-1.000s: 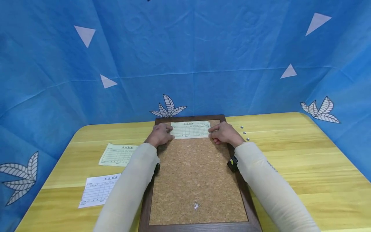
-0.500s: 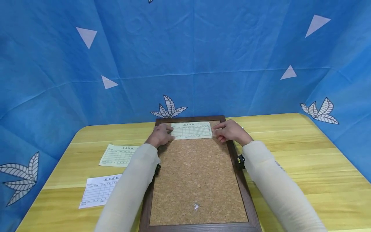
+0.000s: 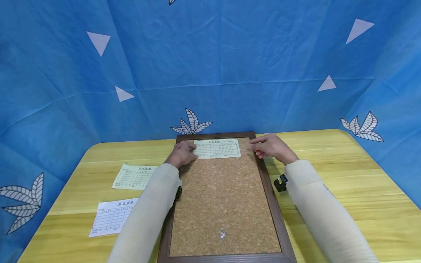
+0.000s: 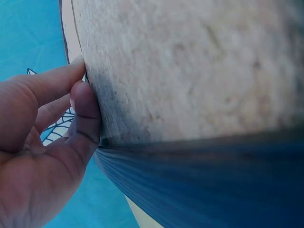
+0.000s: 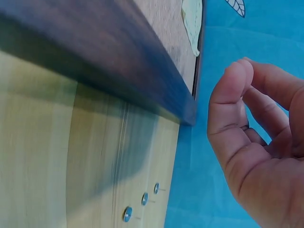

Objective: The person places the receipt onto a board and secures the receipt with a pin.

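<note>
Paper slip (image 3: 217, 149), pale green and printed, lies at the twelve o'clock end of the cork board (image 3: 223, 197), inside its dark frame (image 3: 227, 258). At the slip's nine o'clock edge, the left hand (image 3: 182, 153) touches it, forefinger and thumb spread apart. The right hand (image 3: 272, 147) is at three o'clock, apart from the slip; its fingertips are loosely near each other, and nothing is seen between them. The step in hand seems to be the placing of this slip; the next move probably calls for steady left fingers, while the right could take one of the three metal tacks (image 5: 145, 198), standing beside the frame. On the yellow wooden table (image 3: 345, 190), a second green slip (image 3: 135, 176) lies between nine and ten o'clock of the board, a white slip (image 3: 113, 217) between eight and nine. Blue cloth (image 3: 217, 54) with leaf prints rises at twelve o'clock.
</note>
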Available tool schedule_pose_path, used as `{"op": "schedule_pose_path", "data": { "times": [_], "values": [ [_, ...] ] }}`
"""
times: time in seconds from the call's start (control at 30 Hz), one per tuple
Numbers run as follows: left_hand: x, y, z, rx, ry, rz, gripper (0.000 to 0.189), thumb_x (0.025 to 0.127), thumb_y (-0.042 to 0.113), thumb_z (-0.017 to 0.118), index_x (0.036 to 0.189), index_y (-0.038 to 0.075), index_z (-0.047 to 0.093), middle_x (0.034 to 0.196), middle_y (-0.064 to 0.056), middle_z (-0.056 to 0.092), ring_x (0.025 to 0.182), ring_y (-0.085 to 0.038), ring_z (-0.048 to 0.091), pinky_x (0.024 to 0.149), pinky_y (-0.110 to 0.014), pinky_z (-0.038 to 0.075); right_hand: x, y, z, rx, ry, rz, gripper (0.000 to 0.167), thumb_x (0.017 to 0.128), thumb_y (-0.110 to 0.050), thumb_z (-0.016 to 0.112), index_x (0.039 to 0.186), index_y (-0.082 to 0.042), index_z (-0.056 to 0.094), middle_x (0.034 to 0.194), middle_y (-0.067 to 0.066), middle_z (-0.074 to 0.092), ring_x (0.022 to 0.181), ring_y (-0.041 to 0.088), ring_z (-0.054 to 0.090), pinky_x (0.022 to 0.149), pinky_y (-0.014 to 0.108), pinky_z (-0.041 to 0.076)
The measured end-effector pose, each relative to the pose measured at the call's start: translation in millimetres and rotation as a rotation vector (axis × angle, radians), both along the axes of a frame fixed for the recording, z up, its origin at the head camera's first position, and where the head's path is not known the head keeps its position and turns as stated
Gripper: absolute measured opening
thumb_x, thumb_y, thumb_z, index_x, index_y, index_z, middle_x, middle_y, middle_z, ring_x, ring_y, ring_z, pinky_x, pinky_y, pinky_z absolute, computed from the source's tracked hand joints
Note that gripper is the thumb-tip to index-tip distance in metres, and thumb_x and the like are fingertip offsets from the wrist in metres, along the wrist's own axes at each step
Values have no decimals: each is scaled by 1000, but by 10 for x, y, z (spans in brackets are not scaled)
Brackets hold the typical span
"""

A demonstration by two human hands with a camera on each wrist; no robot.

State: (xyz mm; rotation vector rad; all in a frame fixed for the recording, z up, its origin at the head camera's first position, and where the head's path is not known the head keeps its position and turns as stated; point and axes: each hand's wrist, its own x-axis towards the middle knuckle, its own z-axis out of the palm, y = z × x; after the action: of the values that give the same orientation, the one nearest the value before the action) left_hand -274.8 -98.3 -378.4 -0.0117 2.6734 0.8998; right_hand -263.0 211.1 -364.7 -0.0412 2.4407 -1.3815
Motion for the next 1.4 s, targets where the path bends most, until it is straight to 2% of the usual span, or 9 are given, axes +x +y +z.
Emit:
{"op": "schedule_pose_path", "data": {
  "times": [0.23, 0.63, 0.83, 1.4],
  "values": [
    [0, 4, -7, 1, 6, 11, 47, 96, 14, 68, 141, 10, 58, 153, -13, 42, 143, -34, 30, 111, -51, 35, 16, 86, 13, 0, 11, -8, 40, 103, -13, 56, 137, 8, 55, 88, 8, 66, 75, 13, 62, 78, 35, 57],
    [-27, 4, -21, 16, -11, 21, 47, 96, 13, 68, 141, 11, 58, 150, -12, 45, 141, -34, 32, 109, -51, 37, 17, 200, 22, -13, 4, -35, 40, 103, -13, 55, 138, 8, 54, 92, 13, 68, 78, 17, 65, 83, 41, 56],
    [-16, 3, -20, 32, -5, 31, 47, 96, 12, 69, 141, 9, 58, 149, -13, 45, 140, -34, 32, 109, -51, 37, 45, 257, 22, -26, 7, -34, 42, 104, -13, 53, 139, 11, 51, 97, 15, 65, 80, 18, 63, 79, 38, 57],
    [-3, 15, -23, 28, 3, 37, 47, 95, 12, 69, 141, 9, 58, 151, -15, 42, 142, -35, 31, 109, -52, 37, 56, 444, 14, -30, 31, -52, 46, 105, -17, 53, 142, 10, 48, 102, 11, 65, 83, 14, 64, 82, 37, 57]
  ]
}}
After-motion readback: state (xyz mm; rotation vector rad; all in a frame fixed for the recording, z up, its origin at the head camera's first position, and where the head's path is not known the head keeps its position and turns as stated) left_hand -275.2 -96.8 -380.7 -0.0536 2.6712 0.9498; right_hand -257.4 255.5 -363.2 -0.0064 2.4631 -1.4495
